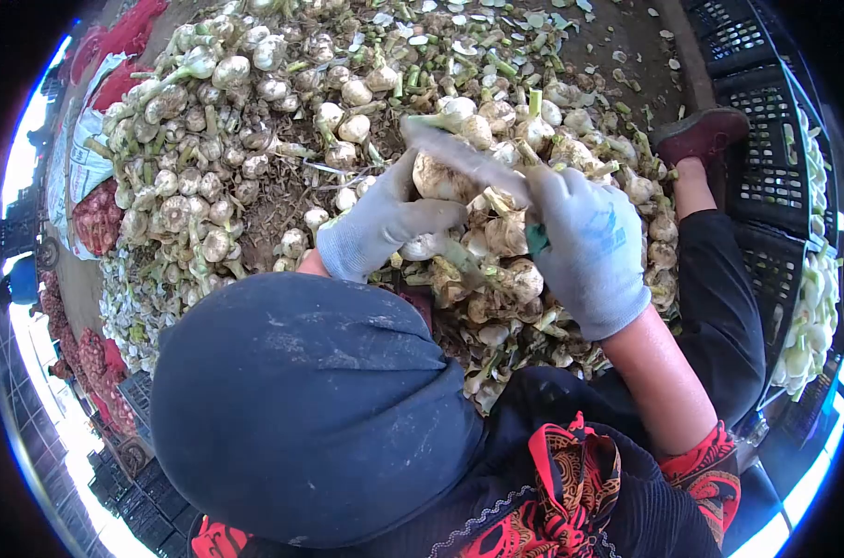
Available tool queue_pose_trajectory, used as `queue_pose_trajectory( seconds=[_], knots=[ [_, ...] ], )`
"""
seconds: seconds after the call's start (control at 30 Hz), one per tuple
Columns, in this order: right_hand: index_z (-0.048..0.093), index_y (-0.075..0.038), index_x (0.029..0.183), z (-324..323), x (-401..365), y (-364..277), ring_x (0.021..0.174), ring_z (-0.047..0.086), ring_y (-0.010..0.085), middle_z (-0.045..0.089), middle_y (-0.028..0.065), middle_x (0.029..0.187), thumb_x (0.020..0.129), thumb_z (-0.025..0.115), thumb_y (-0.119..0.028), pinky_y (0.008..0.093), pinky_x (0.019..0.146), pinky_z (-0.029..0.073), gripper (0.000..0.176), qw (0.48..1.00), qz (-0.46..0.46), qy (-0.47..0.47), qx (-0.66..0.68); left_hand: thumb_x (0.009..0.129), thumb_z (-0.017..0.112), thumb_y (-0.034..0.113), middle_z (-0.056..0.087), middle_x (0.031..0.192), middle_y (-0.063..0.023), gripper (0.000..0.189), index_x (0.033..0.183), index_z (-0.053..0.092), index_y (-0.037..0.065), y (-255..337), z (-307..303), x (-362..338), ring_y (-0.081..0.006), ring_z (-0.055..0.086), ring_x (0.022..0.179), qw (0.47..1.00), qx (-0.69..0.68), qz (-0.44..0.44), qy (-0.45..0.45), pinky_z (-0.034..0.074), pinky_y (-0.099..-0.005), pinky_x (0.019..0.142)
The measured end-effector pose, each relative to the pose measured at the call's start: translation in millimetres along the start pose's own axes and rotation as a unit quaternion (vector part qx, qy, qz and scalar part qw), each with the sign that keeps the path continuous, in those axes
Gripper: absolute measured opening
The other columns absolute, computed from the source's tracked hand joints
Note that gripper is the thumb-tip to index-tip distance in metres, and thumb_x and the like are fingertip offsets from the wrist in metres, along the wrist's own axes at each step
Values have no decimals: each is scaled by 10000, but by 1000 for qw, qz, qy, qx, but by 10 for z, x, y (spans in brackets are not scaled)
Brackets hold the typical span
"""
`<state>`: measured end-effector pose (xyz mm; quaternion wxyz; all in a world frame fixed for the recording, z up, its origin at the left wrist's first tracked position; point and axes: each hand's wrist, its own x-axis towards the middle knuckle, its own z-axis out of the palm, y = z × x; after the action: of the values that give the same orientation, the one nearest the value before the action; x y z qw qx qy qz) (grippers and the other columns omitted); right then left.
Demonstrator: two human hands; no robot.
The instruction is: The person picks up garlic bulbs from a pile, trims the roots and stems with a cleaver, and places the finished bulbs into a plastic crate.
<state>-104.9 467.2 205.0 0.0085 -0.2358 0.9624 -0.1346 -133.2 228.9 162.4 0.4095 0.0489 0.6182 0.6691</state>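
Observation:
My left hand (pixel 385 223), in a grey glove, is closed around a large garlic bulb (pixel 438 181) with brownish outer skin. My right hand (pixel 589 246), also gloved, grips a knife (pixel 468 160). A bit of its green handle shows below the fingers. The blade, slightly blurred, points to the upper left and lies across the top of the bulb in this view. Beneath both hands spreads a heap of garlic bulbs (pixel 524 279) with cut stems and loose skins.
More garlic (pixel 175 209) with stems covers the ground at left. Black plastic crates (pixel 766 149) stand at right, with pale trimmings (pixel 812 325) beside them. Red mesh sacks (pixel 96 219) lie far left. A maroon shoe (pixel 705 132) borders the heap; dark cloth (pixel 310 409) fills the lower left.

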Motion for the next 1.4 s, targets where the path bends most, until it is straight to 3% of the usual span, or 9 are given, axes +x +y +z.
queue_pose_trajectory(
  seconds=[0.1, 0.3, 0.67, 0.77, 0.83, 0.9, 1.03, 1.17, 1.4],
  knots=[
    [561, -90, 955, -37, 17, -91, 761, 667, 257, 626, 73, 844, 823, 624, -151, 420, 640, 509, 159, 998, -63, 5, -31, 872, 738, 137, 646, 1172, -122, 650, 1424, 405, 56, -250, 39, 135, -190, 676, 932, 993, 39, 112, 7, 585, -296, 714],
    [543, -88, 972, 6, 60, -90, 788, 657, 233, 622, 58, 873, 811, 623, -168, 406, 628, 493, 196, 992, -123, 12, -25, 819, 824, 225, 665, 1177, -58, 738, 1417, 426, 52, -278, 59, -4, -136, 639, 1033, 994, -18, 71, 78, 535, -299, 863],
    [564, -113, 977, 115, 193, 89, 681, 642, 220, 601, 32, 813, 792, 623, -200, 385, 602, 497, 213, 980, -171, 82, -64, 931, 672, 72, 622, 1280, -85, 608, 1462, 375, 62, -421, -114, 38, -181, 652, 1099, 945, -268, 171, -70, 584, -317, 885],
    [569, -120, 980, 132, 276, 266, 674, 647, 221, 600, 24, 775, 784, 649, -172, 377, 592, 505, 218, 969, -196, 129, -77, 880, 689, 28, 655, 1189, -83, 590, 1413, 435, 43, -21, 24, -53, -184, 667, 1043, 988, -114, 106, 2, 569, -313, 895],
    [599, -100, 1038, 202, 286, 451, 688, 624, 273, 580, 67, 759, 757, 650, -94, 411, 632, 480, 286, 981, -162, 98, -50, 792, 779, 94, 659, 1180, -116, 683, 1388, 456, 14, 241, 113, -103, -200, 672, 1017, 994, -100, 37, 19, 560, -316, 906],
    [620, -84, 965, 324, 178, 1009, 695, 642, 324, 606, 115, 743, 775, 652, -63, 438, 632, 501, 194, 993, 55, 20, -101, 683, 870, 202, 655, 1180, -178, 828, 1353, 452, -44, 349, 243, -175, -235, 691, 942, 996, -69, 43, 36, 572, -329, 884],
    [637, -54, 1030, -175, -289, 1189, 729, 642, 391, 648, 175, 801, 896, 638, -83, 434, 635, 506, 137, 980, 21, 177, -86, 833, 752, 288, 643, 1089, -116, 561, 1278, 552, 11, 245, 19, -121, -193, 665, 921, 975, -37, 56, 211, 593, -318, 734],
    [625, -26, 1117, -230, -561, 1014, 829, 669, 370, 668, 205, 903, 865, 653, -81, 414, 719, 524, 260, 960, 203, 191, 11, 939, 643, 407, 652, 1063, -96, 528, 1276, 577, 6, -74, -584, 113, -181, 666, 913, 942, -85, 60, 319, 591, -320, 786],
    [627, -6, 1124, -193, -717, 1149, 863, 668, 378, 660, 237, 927, 897, 627, -92, 393, 755, 518, 242, 949, 257, 153, 98, 928, 624, 484, 638, 1071, -113, 616, 1323, 524, 22, -568, -824, 556, -146, 650, 774, 947, 49, -137, 288, 574, -269, 754]
  ],
)
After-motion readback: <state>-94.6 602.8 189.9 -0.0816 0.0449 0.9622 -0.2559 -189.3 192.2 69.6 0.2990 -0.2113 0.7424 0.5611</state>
